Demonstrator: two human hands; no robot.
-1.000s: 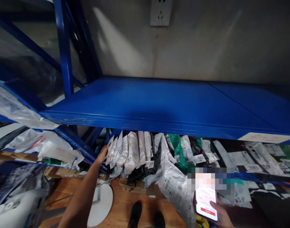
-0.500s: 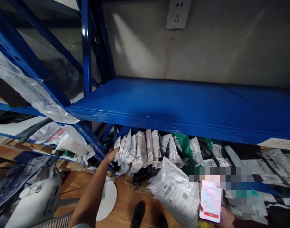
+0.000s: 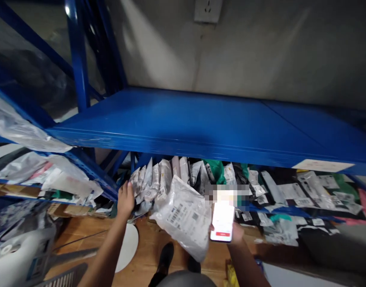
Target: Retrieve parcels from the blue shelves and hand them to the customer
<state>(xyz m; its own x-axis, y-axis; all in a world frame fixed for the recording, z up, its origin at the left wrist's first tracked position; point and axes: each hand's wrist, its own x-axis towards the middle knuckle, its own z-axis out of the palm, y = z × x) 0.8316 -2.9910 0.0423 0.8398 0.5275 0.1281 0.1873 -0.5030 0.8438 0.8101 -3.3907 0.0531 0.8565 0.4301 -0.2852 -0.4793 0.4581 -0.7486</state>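
The left hand (image 3: pixel 125 199) rests with loosely spread fingers against the leftmost of the upright white parcels (image 3: pixel 149 181) on the lower shelf, gripping none. Just right, a big white mailer bag (image 3: pixel 183 217) hangs beside the lit phone (image 3: pixel 222 221), which the right hand (image 3: pixel 235 234) holds clasped, under the blue shelf (image 3: pixel 200 127).

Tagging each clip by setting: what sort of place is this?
Most likely a parcel pickup or sorting storeroom. Blue metal racking fills the view, a lower shelf is packed with numbered mailer bags, and the right hand holds a lit phone beside a labelled parcel.
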